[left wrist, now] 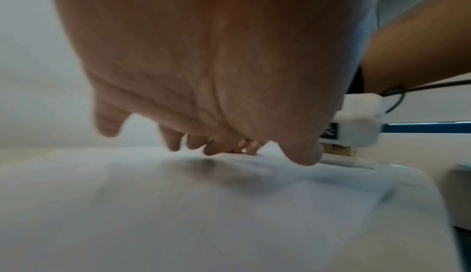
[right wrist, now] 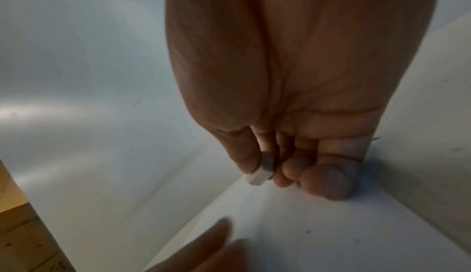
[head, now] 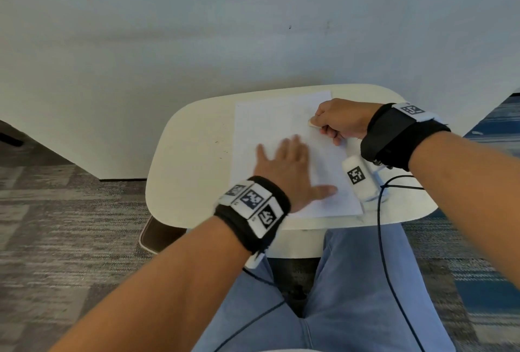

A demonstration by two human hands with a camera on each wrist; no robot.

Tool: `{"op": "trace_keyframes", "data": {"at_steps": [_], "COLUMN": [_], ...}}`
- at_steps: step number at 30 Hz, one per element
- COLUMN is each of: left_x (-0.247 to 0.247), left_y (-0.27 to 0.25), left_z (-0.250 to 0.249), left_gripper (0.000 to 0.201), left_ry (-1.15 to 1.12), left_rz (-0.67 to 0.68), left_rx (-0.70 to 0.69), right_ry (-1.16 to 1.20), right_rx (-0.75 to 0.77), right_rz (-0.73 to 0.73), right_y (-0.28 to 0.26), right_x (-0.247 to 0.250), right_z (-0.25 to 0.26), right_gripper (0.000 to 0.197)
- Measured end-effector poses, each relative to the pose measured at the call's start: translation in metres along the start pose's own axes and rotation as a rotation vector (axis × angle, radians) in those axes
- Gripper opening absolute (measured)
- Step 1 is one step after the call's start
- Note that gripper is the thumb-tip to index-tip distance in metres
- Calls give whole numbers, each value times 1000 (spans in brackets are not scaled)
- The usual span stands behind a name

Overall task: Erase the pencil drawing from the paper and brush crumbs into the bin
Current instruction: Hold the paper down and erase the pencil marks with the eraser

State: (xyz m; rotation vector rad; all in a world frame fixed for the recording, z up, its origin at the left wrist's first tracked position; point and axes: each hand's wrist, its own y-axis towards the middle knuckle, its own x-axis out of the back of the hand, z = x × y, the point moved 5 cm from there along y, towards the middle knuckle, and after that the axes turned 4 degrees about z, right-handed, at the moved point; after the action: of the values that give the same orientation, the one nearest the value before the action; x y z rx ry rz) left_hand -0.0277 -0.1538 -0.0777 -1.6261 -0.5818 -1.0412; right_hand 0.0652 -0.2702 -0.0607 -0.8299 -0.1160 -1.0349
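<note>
Nearest me, my left hand [head: 287, 168] lies flat with fingers spread, pressing the white sheet of paper [head: 270, 126] onto the cream rounded table [head: 191, 154]. My right hand [head: 342, 121] curls around a small white eraser [head: 313, 122], pinching it at the paper's far right edge.

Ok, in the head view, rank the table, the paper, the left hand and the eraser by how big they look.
Largest to smallest:
1. table
2. paper
3. left hand, though nearer the camera
4. eraser, mostly hidden in the right hand
</note>
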Motion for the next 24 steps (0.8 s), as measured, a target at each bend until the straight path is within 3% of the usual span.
{"op": "trace_keyframes", "data": {"at_steps": [2,4,10,11,14,15,18,19,24], "left_x": [-2,-8,-16,-16,-28,-33,-33,-31,-28], "left_y": [5,11,-6,-11,-28,-32,-36,-36,-33], "left_z": [-25,-25,52,54,45,49,92,102,110], "left_gripper": [93,95,119,119,109,109,117,120,127], "left_ry": [18,14,-34,-24,25,31,8,11,-11], "left_rz": [-3,16,106,83,59,69,64,57,71], "left_rx": [-163,-144,320,295,35,26,248,266,2], "right_ry": [-12,-6,17,17,20,21,32,34,39], "right_rx": [5,2,-19,-21,-17,-13,-7,-8,-4], "right_rz": [-4,-9,-3,-3,-3,-8,-25,-28,-54], "right_y": [-1,-1,3,4,4,4,4,5,14], "right_x": [-1,-1,1,1,1,1,2,2,6], "right_z": [2,1,-3,-3,-3,-3,-4,-4,-4], "right_gripper": [13,12,15,16,15,13,11,11,16]}}
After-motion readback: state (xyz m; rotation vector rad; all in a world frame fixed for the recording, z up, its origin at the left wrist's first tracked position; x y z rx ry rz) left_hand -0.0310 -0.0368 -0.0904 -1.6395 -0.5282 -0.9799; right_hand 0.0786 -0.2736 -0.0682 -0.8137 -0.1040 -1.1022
